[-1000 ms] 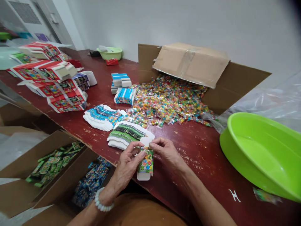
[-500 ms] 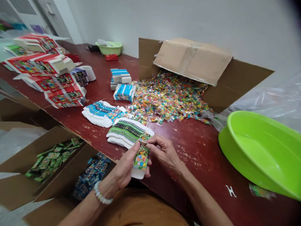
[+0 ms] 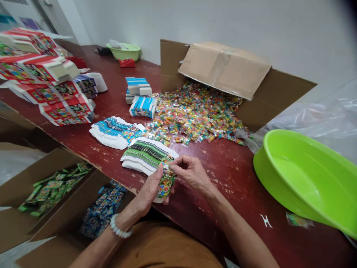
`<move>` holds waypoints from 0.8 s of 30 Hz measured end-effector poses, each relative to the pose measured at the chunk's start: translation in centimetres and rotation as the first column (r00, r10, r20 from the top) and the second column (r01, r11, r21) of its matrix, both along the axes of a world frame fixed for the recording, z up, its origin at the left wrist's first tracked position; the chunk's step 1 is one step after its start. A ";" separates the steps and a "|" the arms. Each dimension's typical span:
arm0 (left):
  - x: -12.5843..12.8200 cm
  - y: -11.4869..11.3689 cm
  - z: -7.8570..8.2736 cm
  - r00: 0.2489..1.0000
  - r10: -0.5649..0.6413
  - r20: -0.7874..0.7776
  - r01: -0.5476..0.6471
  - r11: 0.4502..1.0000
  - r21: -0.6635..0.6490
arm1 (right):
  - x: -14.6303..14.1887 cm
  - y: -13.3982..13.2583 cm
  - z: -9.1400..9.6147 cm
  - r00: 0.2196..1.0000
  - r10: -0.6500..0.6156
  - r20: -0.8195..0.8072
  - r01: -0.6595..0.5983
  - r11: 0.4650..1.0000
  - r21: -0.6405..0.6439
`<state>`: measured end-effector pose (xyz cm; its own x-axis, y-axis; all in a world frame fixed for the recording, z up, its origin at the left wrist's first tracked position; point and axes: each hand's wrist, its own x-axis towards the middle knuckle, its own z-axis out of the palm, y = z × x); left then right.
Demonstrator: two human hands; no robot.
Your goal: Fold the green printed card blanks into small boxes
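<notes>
Two hands of yours are on one small green box [image 3: 166,182], held close above the near edge of the red table [image 3: 231,167]. Your left hand [image 3: 149,191] is closed round it, thumb along the printed front and fingertips showing past its right side. Your right hand [image 3: 191,172] is nearly closed, thumb and forefinger pinching the box's top end. Just beyond lies a fanned row of green cartons [image 3: 146,154], with blue cartons [image 3: 113,131] farther left along that edge. Candy packets [image 3: 192,117] spill from a cardboard box [image 3: 223,69] by the back edge; a green basin [image 3: 267,175] stands toward the right.
</notes>
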<state>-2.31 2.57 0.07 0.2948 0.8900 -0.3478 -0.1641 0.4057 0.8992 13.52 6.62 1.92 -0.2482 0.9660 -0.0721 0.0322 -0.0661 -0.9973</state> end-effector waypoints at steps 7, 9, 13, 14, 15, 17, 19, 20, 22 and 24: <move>0.4 -0.6 -0.9 0.993 0.044 0.107 -0.038 0.998 -0.058 | 1.0 -1.1 -0.5 0.961 0.167 0.218 -0.226 0.931 0.285; 0.8 -1.1 -1.0 0.986 0.071 0.151 -0.057 0.994 -0.090 | 1.5 0.2 -1.2 0.936 0.161 0.314 -0.266 0.907 0.326; 1.0 -3.0 -0.9 0.950 0.121 0.289 -0.047 0.967 -0.250 | 2.6 5.4 -3.4 0.776 -0.208 0.595 -0.103 0.889 0.446; 0.8 -3.6 -0.9 0.940 0.109 0.324 -0.007 0.954 -0.301 | 2.8 6.7 -4.0 0.732 -0.277 0.622 -0.066 0.881 0.469; 0.4 -4.1 -1.0 0.932 0.091 0.350 0.039 0.937 -0.348 | 3.0 7.8 -4.6 0.697 -0.322 0.641 -0.040 0.874 0.484; -0.9 -5.0 -1.2 0.930 0.052 0.364 0.105 0.912 -0.397 | 3.2 9.3 -5.5 0.675 -0.341 0.654 -0.024 0.876 0.482; -3.0 -5.5 -1.7 0.947 0.014 0.320 0.112 0.921 -0.372 | 3.3 9.8 -6.2 0.666 -0.344 0.662 -0.018 0.879 0.476; -4.4 -5.5 -2.0 0.960 -0.021 0.278 0.118 0.935 -0.334 | 3.5 9.8 -6.3 0.664 -0.345 0.663 -0.013 0.882 0.471; -7.5 -5.0 -2.5 0.978 -0.150 0.146 0.182 0.955 -0.233 | 4.0 9.5 -6.3 0.666 -0.356 0.656 0.016 0.886 0.464; -10.5 -4.3 -3.1 0.931 -0.361 -0.044 0.349 0.920 -0.178 | 4.7 8.8 -5.8 0.676 -0.381 0.631 0.069 0.885 0.460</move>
<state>-12.78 -1.75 -3.01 0.5485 0.6601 -0.5133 0.0824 0.5682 0.8188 18.18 15.42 -3.87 -0.0483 0.9688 0.2431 0.7491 0.1961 -0.6327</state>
